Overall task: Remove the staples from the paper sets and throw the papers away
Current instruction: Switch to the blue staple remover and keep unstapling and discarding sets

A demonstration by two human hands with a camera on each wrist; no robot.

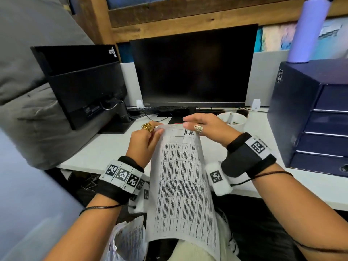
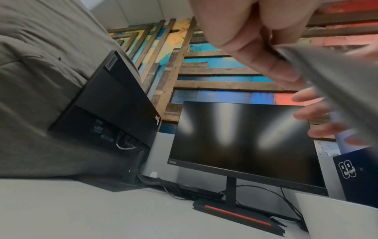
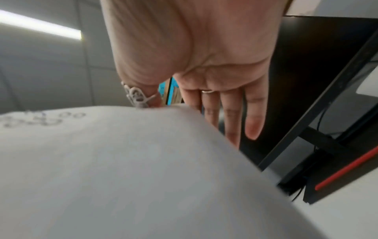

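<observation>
L grip [image 1: 145, 140] pinched shut; R grip [image 1: 205, 127] thumb-pinch, other fingers straight.

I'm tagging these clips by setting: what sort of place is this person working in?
Most likely an office workstation: a black monitor stands on the white desk, a second monitor sits to its left with its back turned, and a dark drawer unit stands on the right.

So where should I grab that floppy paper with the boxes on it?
Pinch the paper set along its top edge, one grip from each side, as the left hand and right hand do. It hangs limp, so a lower grip would probably let it fold.
</observation>
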